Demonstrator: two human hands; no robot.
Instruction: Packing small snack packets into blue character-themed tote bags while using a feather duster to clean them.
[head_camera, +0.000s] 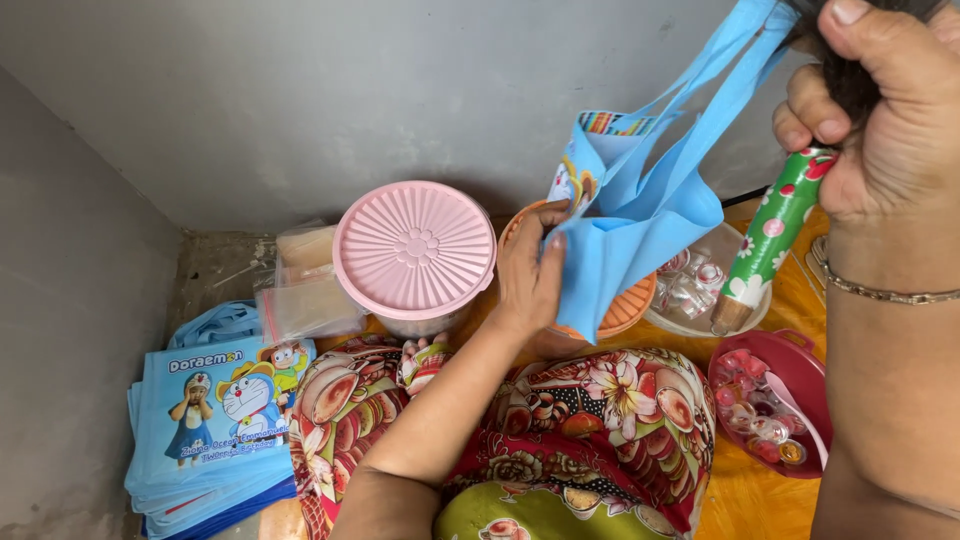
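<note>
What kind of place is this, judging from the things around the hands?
Probably a corner of a home floor used for packing party favours: a stack of blue cartoon bags beside bare grey walls, lidded plastic tubs, and bowls of small wrapped sweets.

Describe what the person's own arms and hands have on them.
Both forearms are bare, with no sleeves in view. The right hand has a thin metal chain bracelet at the wrist. The left hand shows no glove, ring or watch. Fingernails are short and unpainted.
</note>
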